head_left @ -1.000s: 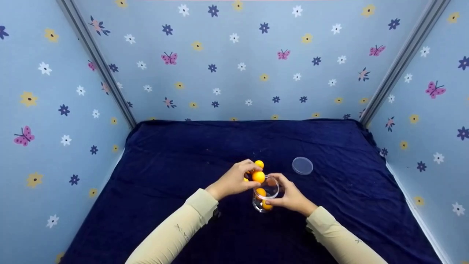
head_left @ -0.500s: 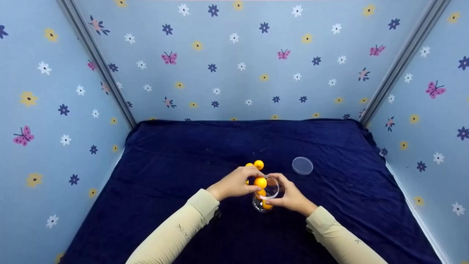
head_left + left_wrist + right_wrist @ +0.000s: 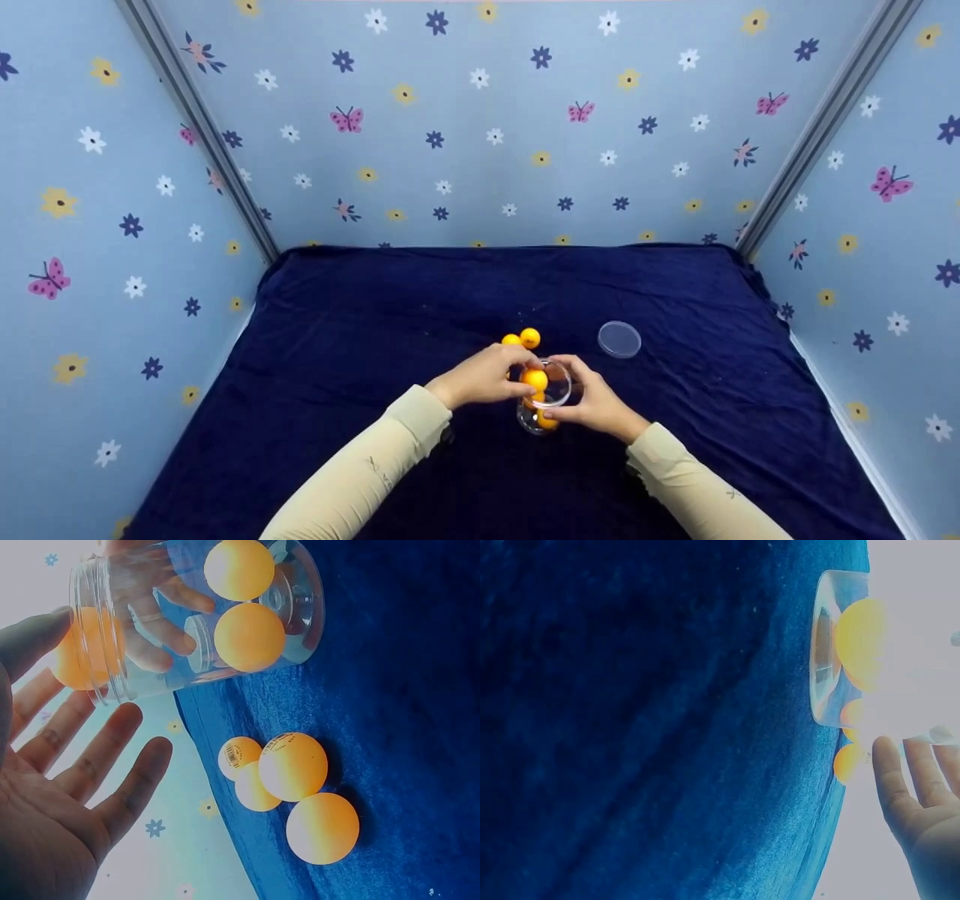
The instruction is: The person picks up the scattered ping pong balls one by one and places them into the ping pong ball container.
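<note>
Orange ball (image 3: 535, 379) now lower, at jar (image 3: 545, 409) mouth between hands.

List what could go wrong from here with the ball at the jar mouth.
1. The orange ball sits at the rim of the clear jar under the left hand; if it lands off-centre it might bounce off onto the blue cloth.
2. The right hand steadies the jar; a knock could tip it and spill the balls inside.
3. The loose balls lie close by and may roll if nudged.
</note>
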Demonstrator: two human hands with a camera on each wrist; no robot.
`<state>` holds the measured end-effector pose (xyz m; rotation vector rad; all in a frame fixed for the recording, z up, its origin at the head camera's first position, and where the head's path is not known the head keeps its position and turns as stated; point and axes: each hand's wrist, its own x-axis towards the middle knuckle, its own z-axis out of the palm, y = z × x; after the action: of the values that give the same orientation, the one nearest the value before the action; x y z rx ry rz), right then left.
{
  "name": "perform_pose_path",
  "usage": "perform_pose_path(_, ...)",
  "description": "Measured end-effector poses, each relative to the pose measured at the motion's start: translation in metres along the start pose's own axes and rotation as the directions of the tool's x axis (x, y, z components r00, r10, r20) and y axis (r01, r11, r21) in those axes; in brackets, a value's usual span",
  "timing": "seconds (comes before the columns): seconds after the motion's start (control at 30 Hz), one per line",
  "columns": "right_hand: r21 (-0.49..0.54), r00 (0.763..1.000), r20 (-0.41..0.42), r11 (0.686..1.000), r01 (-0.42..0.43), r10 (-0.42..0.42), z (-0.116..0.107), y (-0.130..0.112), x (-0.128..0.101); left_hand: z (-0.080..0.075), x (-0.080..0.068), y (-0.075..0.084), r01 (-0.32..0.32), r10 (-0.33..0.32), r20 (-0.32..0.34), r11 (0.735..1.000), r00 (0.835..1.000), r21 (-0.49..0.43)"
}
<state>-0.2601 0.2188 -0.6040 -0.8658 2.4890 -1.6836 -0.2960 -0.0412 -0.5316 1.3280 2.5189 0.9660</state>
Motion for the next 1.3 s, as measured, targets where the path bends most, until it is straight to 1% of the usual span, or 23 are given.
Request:
perform_pose_path(0.23, -0.012, 1.0, -0.009, 1.0, -0.005, 0.005, 0.0, 0.001, 0.0, -0.002, 0.0, 0.001, -0.035, 0.035, 0.005, 0.999, 0.999, 0.038)
perform_pose_path(0.47, 0.006, 1.0, -0.008, 1.0, -0.001, 0.001, 0.001, 0.001, 0.0, -0.001, 0.0, -0.001, -0.048, 0.048, 0.0, 0.999, 0.999, 0.016)
perform_pose_path(0.57, 0.017, 1.0, -0.001, 1.0, -0.01, 0.01, 0.0, 0.001, 0.0, -0.001, -0.001, -0.001, -0.043, 0.043, -0.005, 0.999, 0.999, 0.013)
perform_pose_path(0.7, 0.028, 1.0, 0.01, 0.999, -0.018, 0.017, 0.0, -0.001, 0.0, -0.001, -0.002, -0.001, -0.016, 0.016, -0.015, 1.0, 1.0, -0.011)
perform_pose_path(0.8, 0.018, 1.0, 0.008, 1.0, -0.019, 0.019, -0.001, -0.002, 0.0, -0.003, -0.003, -0.002, -0.014, 0.013, -0.037, 0.999, 0.999, -0.037)
perform_pose_path(0.93, 0.004, 1.0, -0.001, 1.0, -0.021, 0.021, -0.001, -0.001, 0.0, -0.004, -0.004, -0.003, -0.032, 0.027, -0.088, 0.998, 0.996, -0.056)
perform_pose_path(1.07, 0.001, 1.0, -0.004, 1.0, -0.021, 0.021, 0.0, -0.001, 0.0, -0.006, -0.006, -0.004, -0.03, 0.019, -0.13, 0.996, 0.991, -0.082)
perform_pose_path(1.3, 0.003, 0.999, 0.0, 0.999, -0.046, 0.046, 0.0, -0.003, 0.001, -0.012, -0.01, -0.01, -0.019, -0.002, -0.169, 0.992, 0.986, -0.122)
